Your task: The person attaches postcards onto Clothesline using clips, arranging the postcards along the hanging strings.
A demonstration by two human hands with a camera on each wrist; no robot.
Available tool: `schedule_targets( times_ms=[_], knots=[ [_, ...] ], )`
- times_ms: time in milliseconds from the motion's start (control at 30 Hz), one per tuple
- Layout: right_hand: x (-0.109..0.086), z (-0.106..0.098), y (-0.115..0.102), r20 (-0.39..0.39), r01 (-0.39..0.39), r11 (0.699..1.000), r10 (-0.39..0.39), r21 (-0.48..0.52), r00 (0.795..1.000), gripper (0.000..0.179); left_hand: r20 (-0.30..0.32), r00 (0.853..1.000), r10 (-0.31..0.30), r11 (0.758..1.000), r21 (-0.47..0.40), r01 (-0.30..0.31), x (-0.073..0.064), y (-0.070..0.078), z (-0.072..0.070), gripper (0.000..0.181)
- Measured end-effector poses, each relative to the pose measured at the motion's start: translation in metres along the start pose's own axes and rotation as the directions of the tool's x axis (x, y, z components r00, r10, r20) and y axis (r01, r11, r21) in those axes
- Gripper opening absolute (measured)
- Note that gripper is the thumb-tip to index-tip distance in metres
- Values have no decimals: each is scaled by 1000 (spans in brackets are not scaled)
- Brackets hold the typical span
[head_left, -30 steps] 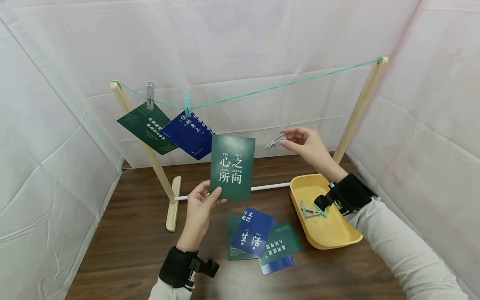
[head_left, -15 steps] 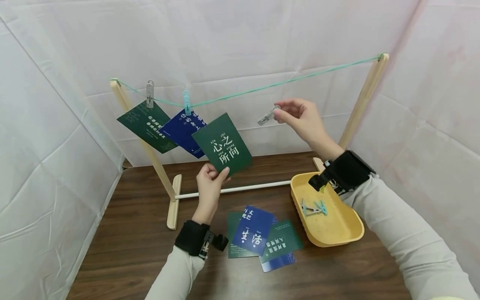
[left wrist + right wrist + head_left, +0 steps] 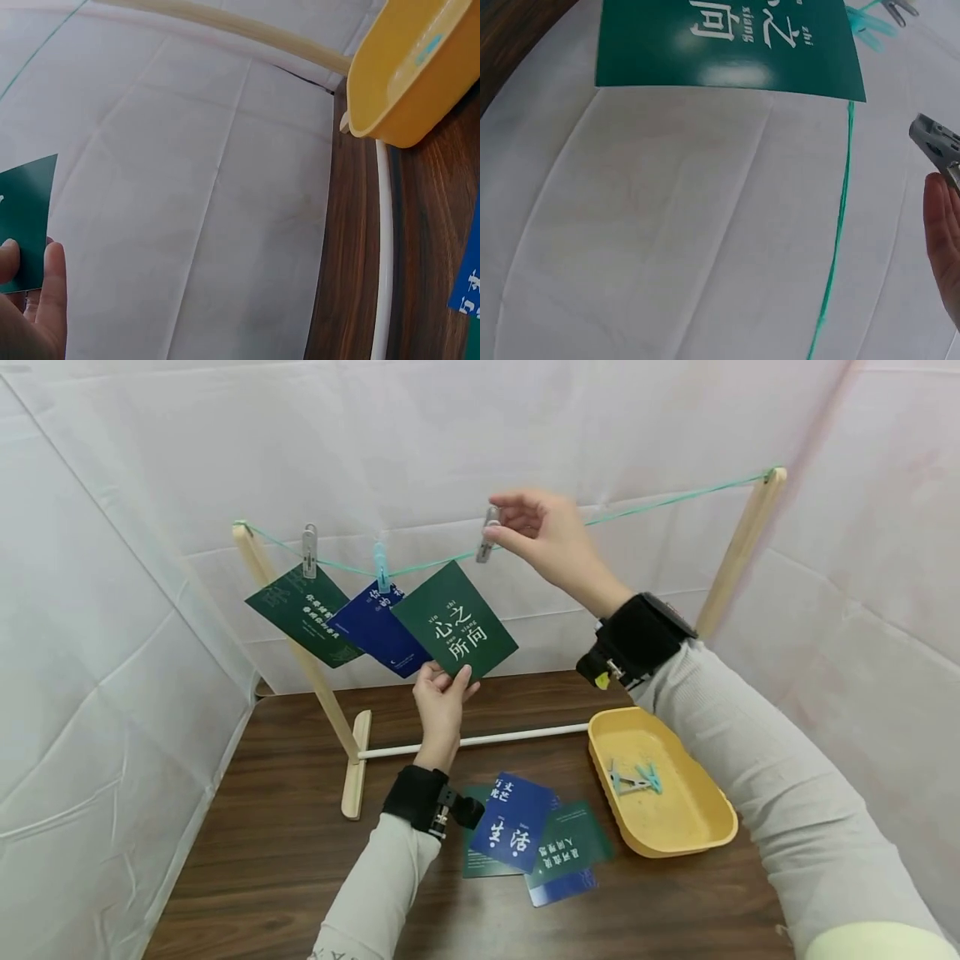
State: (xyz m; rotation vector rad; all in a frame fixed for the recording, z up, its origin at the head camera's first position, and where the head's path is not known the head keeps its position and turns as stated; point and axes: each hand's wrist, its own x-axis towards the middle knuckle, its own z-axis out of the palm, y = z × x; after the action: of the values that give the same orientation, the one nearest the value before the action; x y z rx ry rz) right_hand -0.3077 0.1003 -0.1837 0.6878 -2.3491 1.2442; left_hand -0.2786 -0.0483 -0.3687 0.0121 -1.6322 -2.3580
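Note:
My left hand (image 3: 442, 702) pinches a green card (image 3: 456, 620) with white lettering by its lower corner, thumb in front. The card is tilted, its top corner right at the green string (image 3: 435, 564). Just right of that corner, my right hand (image 3: 551, 539) holds a grey clothespin (image 3: 487, 535) between thumb and fingers, overlapping the string in the head view. In the right wrist view the clothespin (image 3: 937, 142) stands apart from the card (image 3: 727, 45). To the left, a green card (image 3: 303, 618) hangs from a grey clothespin (image 3: 310, 552) and a blue card (image 3: 378, 631) from a light blue clothespin (image 3: 382, 568).
Wooden posts (image 3: 300, 647) hold up the string, joined low down by a white rod (image 3: 517, 736). A yellow tray (image 3: 697, 827) with several clothespins (image 3: 633, 778) sits at the right. Overlapping blue and green cards (image 3: 517, 818) lie on the dark wooden table (image 3: 247, 827).
The left hand has raised the green card towards the string and tilted it. My right hand has moved up and left with the clothespin, which now points downward at the string.

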Motion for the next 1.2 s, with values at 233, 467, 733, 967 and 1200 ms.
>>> schedule_targets(
  times_ms=[233,467,733,967,1200],
  knots=[
    [20,11,-10,76,194,963,-183,-186,980,30,-38,999,6,1000,-4,-6,4,-4,6,18],
    [28,25,-9,87,216,949,-201,-227,976,17,-34,999,-7,1000,-23,6,5,-13,9,22],
    [37,29,-4,130,174,952,-145,-252,981,17,-36,999,14,1000,-24,-15,6,-15,13,23],
    [41,30,-7,182,129,950,-78,-285,980,18,-30,1000,9,999,-32,-10,7,-12,15,22],
    [43,30,-11,249,100,947,-22,-306,968,17,-21,1000,-7,999,-43,6,8,-13,17,22]
  ],
)
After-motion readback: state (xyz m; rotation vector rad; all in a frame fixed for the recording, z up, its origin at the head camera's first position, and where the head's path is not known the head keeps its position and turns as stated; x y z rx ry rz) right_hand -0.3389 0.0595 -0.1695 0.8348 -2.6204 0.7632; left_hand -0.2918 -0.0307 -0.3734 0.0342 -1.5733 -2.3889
